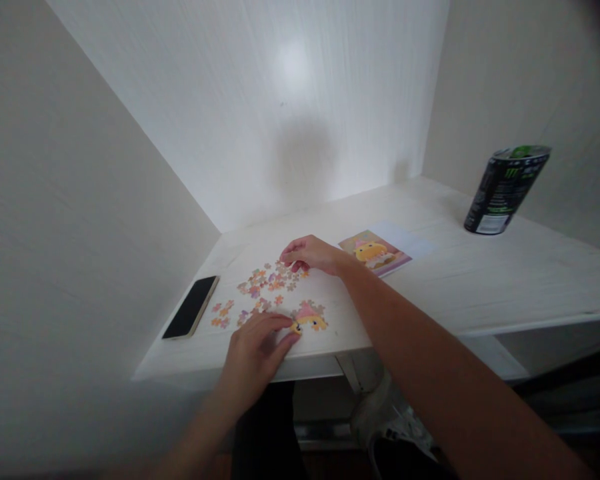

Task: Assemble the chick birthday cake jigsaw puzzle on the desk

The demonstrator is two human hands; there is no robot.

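My left hand point(257, 343) pinches a small yellow puzzle piece between thumb and forefinger, low on the white desk. That piece touches or nearly touches the left edge of a partly joined puzzle section point(311, 315) with pink and yellow parts and a dark eye. Farther back, my right hand point(307, 255) hovers over the far right side of a loose heap of puzzle pieces point(267, 280). Its fingers are curled together, and whether a piece sits between them is hidden. More loose pieces point(223, 313) lie to the left, and some show just behind my left hand.
A phone point(191, 308) with a dark screen lies at the desk's left edge. Right of my right hand is a picture card point(373, 251) showing a yellow figure, on white paper point(405, 237). A black drink can point(505, 190) stands at the right. Walls enclose the desk point(480, 287).
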